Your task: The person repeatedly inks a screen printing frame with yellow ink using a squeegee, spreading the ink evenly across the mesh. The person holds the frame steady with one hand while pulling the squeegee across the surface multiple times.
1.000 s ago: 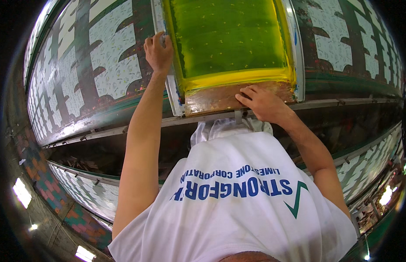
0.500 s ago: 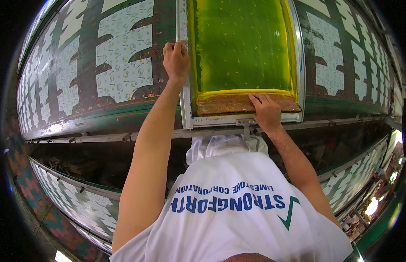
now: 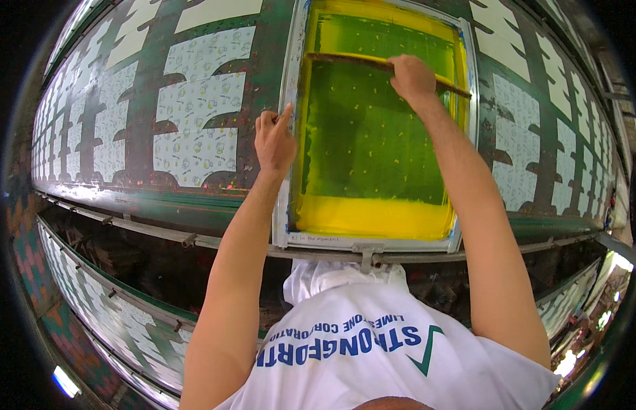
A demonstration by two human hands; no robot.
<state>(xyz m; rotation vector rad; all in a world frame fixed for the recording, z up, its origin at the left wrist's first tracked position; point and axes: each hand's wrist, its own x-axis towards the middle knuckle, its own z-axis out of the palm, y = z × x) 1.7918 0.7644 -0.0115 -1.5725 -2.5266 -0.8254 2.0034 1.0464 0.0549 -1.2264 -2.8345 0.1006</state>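
Note:
A printing screen (image 3: 373, 157) in a pale metal frame lies on the long table in front of me. Its green mesh has yellow ink along the borders and a broad yellow band at the near end. My right hand (image 3: 414, 80) is closed on a squeegee (image 3: 352, 59), a long narrow bar lying slightly slanted across the far part of the mesh. At the frame's left rail, my left hand (image 3: 275, 141) has its fingers curled, with one digit stretched along the rail; the underside of the grip is hidden.
Printed pale fabric pieces (image 3: 198, 154) lie in rows on the dark tabletop, left and right of the screen. A metal rail (image 3: 161, 233) with small stops runs along the table's near edge, and a bracket (image 3: 368, 256) meets the frame there. Another table (image 3: 113, 301) with pieces stands behind me.
My right hand has pushed the squeegee from the near end of the screen to its far part, leaving yellow ink at the near end. The left hand remains at the left rail.

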